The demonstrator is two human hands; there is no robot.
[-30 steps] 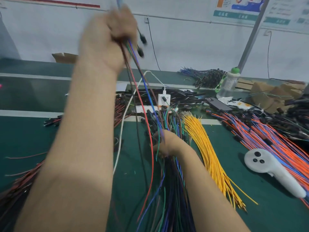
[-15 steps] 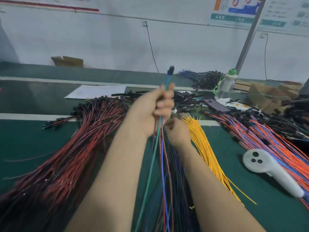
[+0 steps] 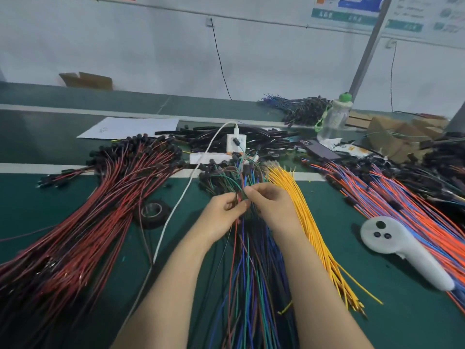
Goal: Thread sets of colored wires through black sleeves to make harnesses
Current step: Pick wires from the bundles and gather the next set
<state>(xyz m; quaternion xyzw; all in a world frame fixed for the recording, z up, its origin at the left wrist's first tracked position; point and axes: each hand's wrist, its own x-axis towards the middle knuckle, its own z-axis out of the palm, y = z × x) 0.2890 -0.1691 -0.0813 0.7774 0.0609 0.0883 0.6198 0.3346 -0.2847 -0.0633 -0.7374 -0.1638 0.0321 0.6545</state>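
Note:
A mixed bundle of blue, green, red and black wires (image 3: 247, 273) runs down the middle of the green table. My left hand (image 3: 224, 212) and my right hand (image 3: 270, 205) meet over it, fingertips close together, each pinching a few wires from the bundle. A pile of black sleeves (image 3: 241, 139) lies behind the hands. Yellow wires (image 3: 309, 222) fan out just right of my right hand. Red and black wires (image 3: 95, 210) with black ends spread to the left.
A roll of black tape (image 3: 151, 211) lies left of my hands, crossed by a white cable (image 3: 176, 205) from a white charger block (image 3: 235, 143). A white controller (image 3: 400, 248) rests at right over orange and blue wires (image 3: 402, 205). A water bottle (image 3: 333, 119) stands at the back.
My left hand came down from high above the table, where it pulled up a set of wires, and now sits low beside my right hand over the mixed bundle.

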